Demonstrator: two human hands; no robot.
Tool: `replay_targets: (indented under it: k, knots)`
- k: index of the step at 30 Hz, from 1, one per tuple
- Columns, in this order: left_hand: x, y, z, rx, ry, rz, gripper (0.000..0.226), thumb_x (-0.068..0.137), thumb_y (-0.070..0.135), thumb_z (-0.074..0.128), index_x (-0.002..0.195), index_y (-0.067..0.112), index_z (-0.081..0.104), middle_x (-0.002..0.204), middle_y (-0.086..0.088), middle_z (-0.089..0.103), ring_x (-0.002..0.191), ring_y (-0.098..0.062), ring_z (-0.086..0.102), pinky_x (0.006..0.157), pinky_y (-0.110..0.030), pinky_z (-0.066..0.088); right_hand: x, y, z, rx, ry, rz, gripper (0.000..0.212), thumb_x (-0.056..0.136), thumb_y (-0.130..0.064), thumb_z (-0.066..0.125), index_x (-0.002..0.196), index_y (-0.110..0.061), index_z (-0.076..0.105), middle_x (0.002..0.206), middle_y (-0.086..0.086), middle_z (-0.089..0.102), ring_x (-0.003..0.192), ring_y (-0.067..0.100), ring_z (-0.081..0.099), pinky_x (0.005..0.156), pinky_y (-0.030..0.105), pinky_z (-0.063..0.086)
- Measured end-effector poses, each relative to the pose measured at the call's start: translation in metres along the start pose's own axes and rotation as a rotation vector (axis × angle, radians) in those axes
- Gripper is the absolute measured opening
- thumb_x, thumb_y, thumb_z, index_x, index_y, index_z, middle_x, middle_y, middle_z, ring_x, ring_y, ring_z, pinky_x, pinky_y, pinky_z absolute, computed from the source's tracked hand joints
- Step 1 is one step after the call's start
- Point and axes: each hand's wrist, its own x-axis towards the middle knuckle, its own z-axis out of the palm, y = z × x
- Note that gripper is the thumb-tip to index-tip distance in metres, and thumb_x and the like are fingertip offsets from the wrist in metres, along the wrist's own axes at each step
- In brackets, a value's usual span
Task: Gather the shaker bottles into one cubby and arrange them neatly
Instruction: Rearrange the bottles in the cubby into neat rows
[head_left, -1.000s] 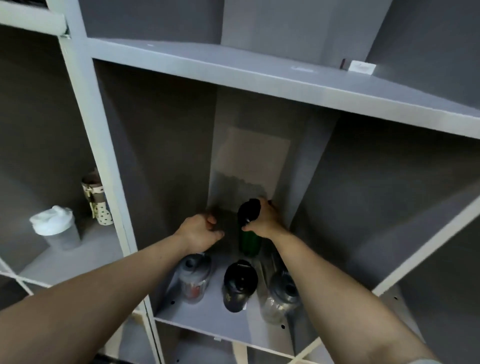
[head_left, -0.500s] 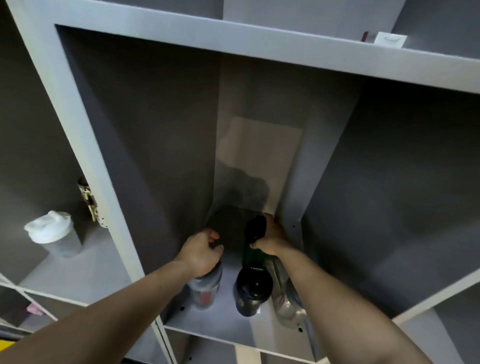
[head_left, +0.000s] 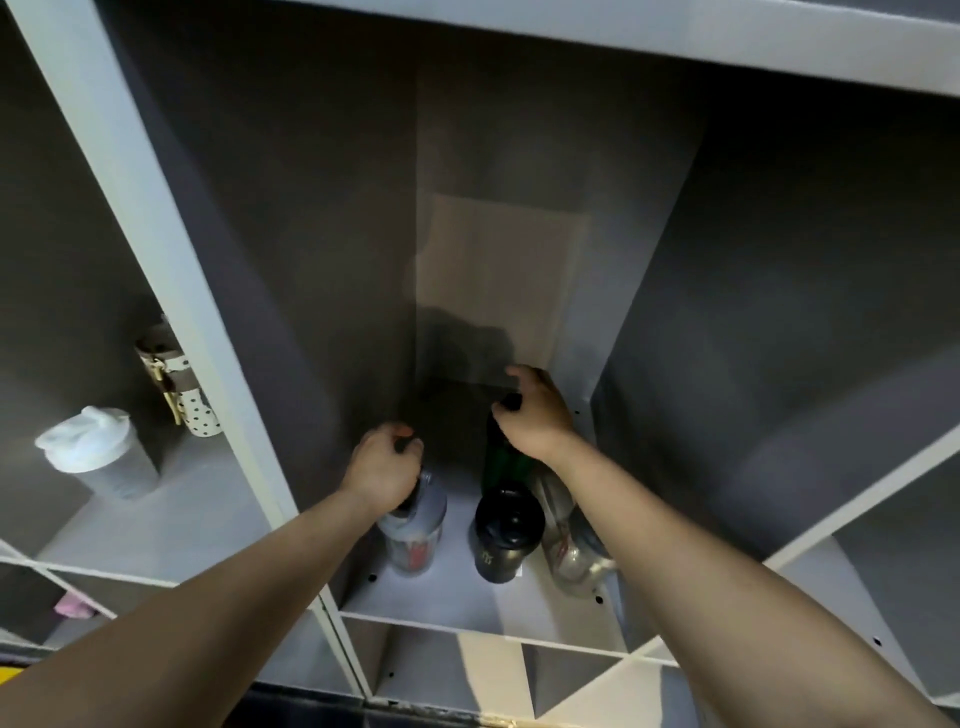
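Green bottle (head_left: 501, 460), black-capped, under right hand (head_left: 535, 415) fingers curled around it; left hand (head_left: 382, 470) fingers grip grey-lidded shaker (head_left: 415, 525).

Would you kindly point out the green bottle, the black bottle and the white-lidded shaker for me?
green bottle (head_left: 501, 462), head view, on its dark green body.
black bottle (head_left: 509, 522), head view, on its lid.
white-lidded shaker (head_left: 85, 439), head view, on its white lid.

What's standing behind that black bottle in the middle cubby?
Behind the black bottle stands a dark green bottle, its top gripped by the right hand. That hand hides its cap.
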Motion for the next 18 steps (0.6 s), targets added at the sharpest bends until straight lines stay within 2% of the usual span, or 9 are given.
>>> replay_targets:
  k: [3,5,7,10,14,15,16,18]
  knots:
    - [-0.009,-0.013,0.002,-0.205,0.089,-0.099,0.037,0.099,0.038,0.043,0.126,0.018,0.058,0.134,-0.012,0.057,0.122,-0.031,0.054,0.107,-0.041,0.041,-0.026,-0.012,0.018,0.139,0.027,-0.005,0.037,0.095,-0.016,0.055,0.132,-0.021,0.061,0.138,0.004,0.061,0.127,0.025,0.058,0.110,0.035,0.044]
    - [-0.013,-0.022,0.002,-0.296,0.082,-0.181,0.047,0.101,0.042,0.035,0.135,0.015,0.053,0.144,-0.012,0.051,0.133,-0.031,0.046,0.114,-0.040,0.031,-0.045,-0.012,0.039,0.223,-0.072,0.039,0.038,0.097,-0.009,0.050,0.133,-0.016,0.060,0.138,0.005,0.062,0.128,0.024,0.057,0.108,0.025,0.039]
    - [-0.012,-0.032,0.003,-0.342,0.054,-0.244,0.057,0.101,0.048,0.029,0.139,0.011,0.049,0.147,-0.014,0.048,0.137,-0.031,0.043,0.117,-0.041,0.027,-0.057,-0.007,0.062,0.235,-0.162,0.086,0.042,0.099,-0.007,0.047,0.139,-0.014,0.056,0.143,0.006,0.058,0.132,0.023,0.054,0.105,0.021,0.035]
    - [-0.011,-0.041,0.006,-0.471,0.031,-0.303,0.068,0.095,0.060,0.029,0.134,0.012,0.055,0.138,-0.013,0.057,0.128,-0.028,0.053,0.114,-0.043,0.033,-0.066,0.004,0.094,0.245,-0.233,0.176,0.047,0.096,-0.008,0.047,0.143,-0.013,0.052,0.144,0.009,0.056,0.134,0.026,0.051,0.108,0.026,0.037]
    - [-0.020,-0.050,0.013,-0.694,-0.036,-0.344,0.060,0.093,0.063,0.038,0.102,0.012,0.069,0.106,-0.008,0.069,0.101,-0.022,0.063,0.106,-0.035,0.041,-0.074,0.012,0.122,0.304,-0.209,0.250,0.051,0.086,-0.010,0.048,0.136,-0.015,0.057,0.135,0.012,0.063,0.127,0.031,0.058,0.110,0.039,0.044]
    - [-0.022,-0.053,0.014,-0.786,-0.068,-0.365,0.063,0.091,0.065,0.041,0.105,0.010,0.068,0.105,-0.007,0.070,0.098,-0.022,0.063,0.106,-0.035,0.041,-0.075,0.014,0.128,0.335,-0.197,0.267,0.050,0.086,-0.010,0.048,0.135,-0.016,0.058,0.133,0.012,0.064,0.125,0.031,0.058,0.109,0.041,0.044]
    - [-0.024,-0.056,0.016,-0.871,-0.081,-0.389,0.068,0.090,0.065,0.042,0.117,0.007,0.065,0.109,-0.008,0.069,0.099,-0.022,0.062,0.105,-0.034,0.040,-0.076,0.017,0.134,0.362,-0.180,0.280,0.049,0.086,-0.010,0.049,0.134,-0.018,0.058,0.134,0.012,0.064,0.125,0.030,0.058,0.110,0.042,0.044]
    - [-0.028,-0.058,0.015,-0.960,-0.121,-0.414,0.069,0.094,0.061,0.040,0.133,0.005,0.054,0.127,-0.011,0.062,0.108,-0.024,0.058,0.098,-0.030,0.038,-0.080,0.021,0.141,0.422,-0.118,0.309,0.048,0.084,-0.014,0.051,0.131,-0.023,0.061,0.134,0.010,0.064,0.123,0.028,0.059,0.109,0.042,0.044]
